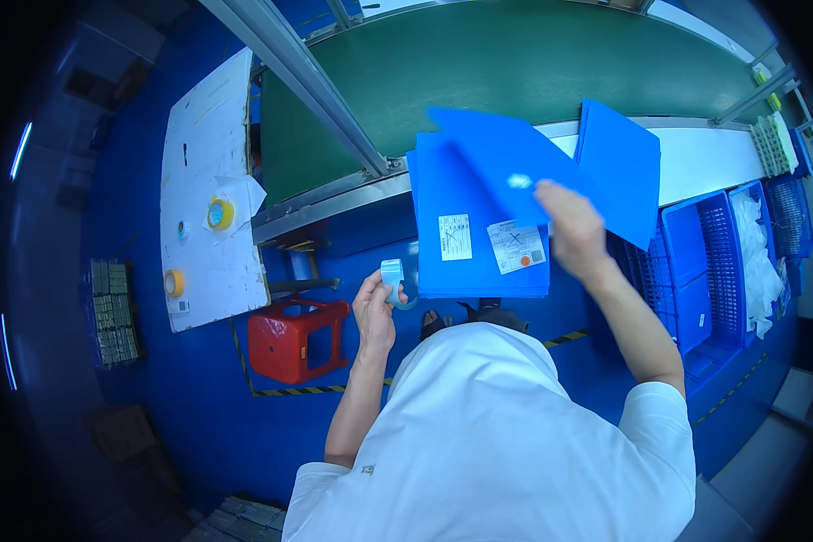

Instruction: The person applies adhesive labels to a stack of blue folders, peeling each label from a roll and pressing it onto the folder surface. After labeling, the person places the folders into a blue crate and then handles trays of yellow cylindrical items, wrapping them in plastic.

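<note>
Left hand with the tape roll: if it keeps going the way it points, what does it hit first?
Probably the blue box. The left hand holds a roll of tape and points up and right, toward the box's lower left edge. Depth is unclear from this single view, so it might pass in front.

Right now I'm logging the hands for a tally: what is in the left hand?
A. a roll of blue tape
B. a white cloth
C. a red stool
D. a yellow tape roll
A: the left hand grips a roll of blue tape beside the blue box, whose flap the right hand lifts.
</note>
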Available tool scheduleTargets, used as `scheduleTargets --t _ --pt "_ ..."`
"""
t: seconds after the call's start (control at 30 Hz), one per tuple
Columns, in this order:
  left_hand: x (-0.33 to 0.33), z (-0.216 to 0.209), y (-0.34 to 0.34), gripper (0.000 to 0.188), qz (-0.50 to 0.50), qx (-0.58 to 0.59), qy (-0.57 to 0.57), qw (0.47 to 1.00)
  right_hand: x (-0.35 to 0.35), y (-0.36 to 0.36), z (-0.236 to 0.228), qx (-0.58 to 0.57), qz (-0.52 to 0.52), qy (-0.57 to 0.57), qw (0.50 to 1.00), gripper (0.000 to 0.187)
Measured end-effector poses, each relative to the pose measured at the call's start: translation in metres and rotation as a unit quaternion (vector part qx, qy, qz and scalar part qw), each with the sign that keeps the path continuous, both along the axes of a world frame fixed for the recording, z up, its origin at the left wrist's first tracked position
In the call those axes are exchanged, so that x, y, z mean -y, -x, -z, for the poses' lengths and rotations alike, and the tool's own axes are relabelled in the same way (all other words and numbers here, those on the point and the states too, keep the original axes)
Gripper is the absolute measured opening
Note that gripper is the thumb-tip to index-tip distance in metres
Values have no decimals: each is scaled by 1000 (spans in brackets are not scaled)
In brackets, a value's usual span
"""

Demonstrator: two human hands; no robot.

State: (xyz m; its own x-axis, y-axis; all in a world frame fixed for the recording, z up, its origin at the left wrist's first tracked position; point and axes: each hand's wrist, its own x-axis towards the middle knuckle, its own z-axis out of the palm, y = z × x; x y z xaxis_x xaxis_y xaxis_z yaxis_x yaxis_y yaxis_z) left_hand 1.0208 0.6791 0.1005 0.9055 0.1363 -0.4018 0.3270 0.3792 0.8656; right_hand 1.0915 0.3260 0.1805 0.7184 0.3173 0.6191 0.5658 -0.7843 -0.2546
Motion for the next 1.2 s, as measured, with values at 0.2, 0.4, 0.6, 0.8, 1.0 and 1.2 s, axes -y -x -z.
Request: scheduleTargets --t 0.2,0.4,0.6,0.8,1.0,1.2 --pt "16 -12 8 38 12 50 -22 998 123 -48 51 61 220 41 973 49" --pt "32 -26 12 40 29 109 -27 993 170 -37 175 -237 310 84 917 42" --pt "43 -27 22 38 43 121 -12 992 -9 1 59 -602 -24 -300 739 35" --pt "46 -35 25 38 136 86 -105 981 -140 32 51 -616 -142 -620 465 39" --pt "40 -36 31 24 131 65 -75 986 -160 40 53 -636 -128 -579 494 29" --pt "33 -31 30 24 112 11 -95 989 -164 51 47 -539 -20 -510 670 26"
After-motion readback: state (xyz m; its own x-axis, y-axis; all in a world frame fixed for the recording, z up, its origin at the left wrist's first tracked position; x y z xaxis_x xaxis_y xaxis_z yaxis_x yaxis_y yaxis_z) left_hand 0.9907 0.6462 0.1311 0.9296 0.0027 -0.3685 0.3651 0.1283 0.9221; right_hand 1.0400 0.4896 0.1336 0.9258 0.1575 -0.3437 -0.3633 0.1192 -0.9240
